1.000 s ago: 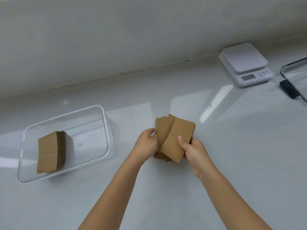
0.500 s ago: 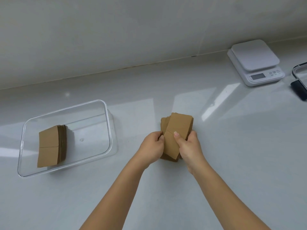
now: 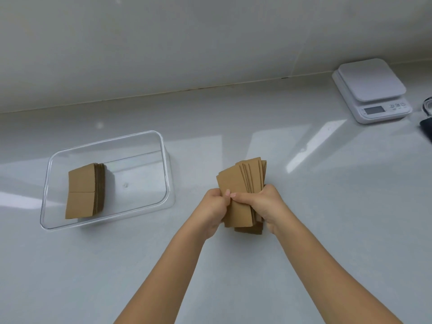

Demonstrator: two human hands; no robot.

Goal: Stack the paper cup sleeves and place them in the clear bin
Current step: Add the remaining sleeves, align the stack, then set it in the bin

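Observation:
A bundle of flat brown paper cup sleeves stands on edge on the grey counter, slightly fanned at the top. My left hand grips its left side and my right hand grips its right side, thumbs meeting on the front sleeve. The clear bin sits to the left, apart from my hands. Inside it, against the left wall, lies another stack of brown sleeves.
A white kitchen scale stands at the back right by the wall. A dark-edged object is cut off at the right border. Bare counter stretches between the bin and my hands and in front of me.
Both hands have pressed the loose, skewed sleeves together into a tighter upright bundle. The camera view has shifted a little to the left.

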